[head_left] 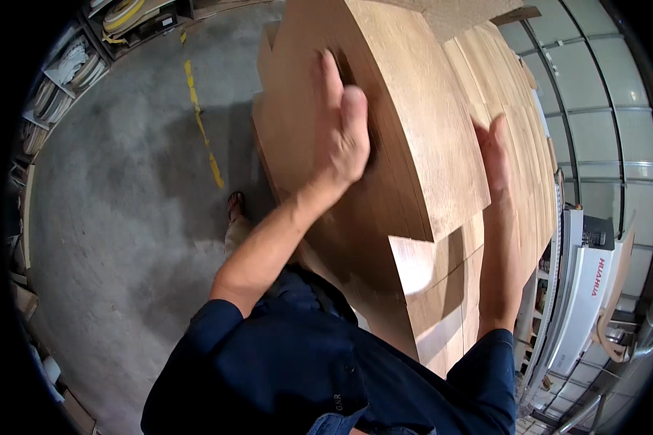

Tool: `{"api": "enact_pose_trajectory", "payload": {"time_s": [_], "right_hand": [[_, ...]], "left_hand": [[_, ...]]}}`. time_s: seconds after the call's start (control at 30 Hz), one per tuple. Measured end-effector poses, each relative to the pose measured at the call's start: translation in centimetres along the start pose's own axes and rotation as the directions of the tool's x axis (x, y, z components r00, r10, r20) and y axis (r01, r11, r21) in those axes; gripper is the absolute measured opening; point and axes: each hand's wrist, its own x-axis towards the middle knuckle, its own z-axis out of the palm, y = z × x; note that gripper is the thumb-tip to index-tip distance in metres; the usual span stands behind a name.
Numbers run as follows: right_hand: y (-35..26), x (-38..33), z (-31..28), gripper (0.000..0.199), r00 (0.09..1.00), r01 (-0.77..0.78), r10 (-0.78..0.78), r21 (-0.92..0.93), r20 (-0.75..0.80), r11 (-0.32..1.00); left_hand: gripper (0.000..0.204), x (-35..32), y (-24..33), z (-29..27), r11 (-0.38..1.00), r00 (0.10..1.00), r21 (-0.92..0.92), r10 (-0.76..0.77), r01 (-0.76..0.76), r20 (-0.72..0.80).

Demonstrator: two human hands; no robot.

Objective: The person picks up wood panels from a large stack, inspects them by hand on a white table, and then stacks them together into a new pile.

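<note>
Wooden panel: large, light brown, with a smooth veneered face; uppermost on a stack of like panels that fills the centre and upper right of the view, straight ahead of the person at chest height. The top panel sits offset from the ones under it, its near corner overhanging a lower board.

Left hand: open, palm flat against the panel's left edge, fingers extended upward and curling over the face into a dark gap. Bare forearm, dark blue sleeve pushed to the elbow.

Right hand: open, fingers straight, laid along the right side of the panel where it meets the stack; whether the fingertips hook an edge is not clear, since the fisheye bends this region.

Surroundings: grey concrete floor at left with a worn yellow line; shelving with coiled material at upper left; a white machine at lower right below glazed wall panels.
</note>
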Motion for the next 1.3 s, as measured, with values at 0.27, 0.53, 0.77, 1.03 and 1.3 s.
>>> {"api": "enact_pose_trajectory", "payload": {"time_s": [0.27, 0.53, 0.77, 1.03, 1.3], "right_hand": [[2.2, -5.8, -0.2, 0.105, 0.991, -0.045, 0.053, 0.067, -0.121, 0.997], [2.6, -5.1, 0.8, 0.11, 0.995, 0.014, 0.011, 0.258, -0.097, 0.966], [2.5, -5.1, 1.5, 0.112, 0.997, 0.019, 0.003, 0.303, -0.072, 0.953], [3.0, -4.6, 1.2, 0.109, 0.997, 0.037, -0.016, 0.316, -0.069, 0.948], [3.4, -4.7, 0.2, 0.108, 0.995, 0.056, -0.029, 0.286, -0.099, 0.957]], "left_hand": [[0.085, -3.8, 0.2, 1.4, 0.999, 0.999, 0.029, 0.046, -0.046, 0.006], [0.094, -3.5, -0.8, 2.8, 0.979, 0.999, -0.206, 0.017, -0.006, 0.051], [0.095, -3.4, -1.2, 2.1, 0.982, 0.998, -0.189, -0.009, 0.022, 0.068], [0.097, -3.3, 0.9, 2.1, 0.993, 0.996, -0.078, 0.089, -0.088, 0.011], [0.1, -2.5, 0.1, 1.5, 0.999, 0.999, -0.027, 0.038, -0.039, -0.012]]}}
